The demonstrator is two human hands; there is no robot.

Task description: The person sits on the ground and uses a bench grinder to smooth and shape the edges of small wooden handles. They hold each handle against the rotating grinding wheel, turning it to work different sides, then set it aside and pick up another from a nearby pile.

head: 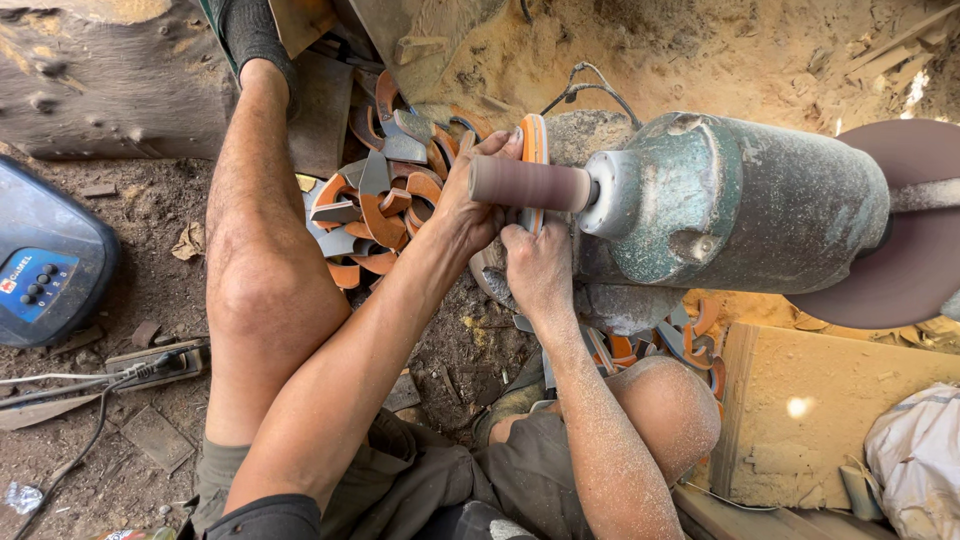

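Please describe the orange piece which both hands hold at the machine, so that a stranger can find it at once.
Start at the big green motor and follow it left to its brown sanding drum. The orange-handled piece stands on edge against that drum, gripped by the left hand and right hand. The similar pieces lie piled on the ground.

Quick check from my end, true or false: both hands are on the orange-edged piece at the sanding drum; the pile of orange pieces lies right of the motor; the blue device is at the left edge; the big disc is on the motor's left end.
1. Both the left hand and right hand hold the orange-edged piece at the sanding drum. True.
2. The pile of orange pieces lies right of the motor. False: it lies left of it, beside the leg.
3. The blue device is at the left edge. True.
4. The big disc is on the motor's left end. False: it is on the right end.
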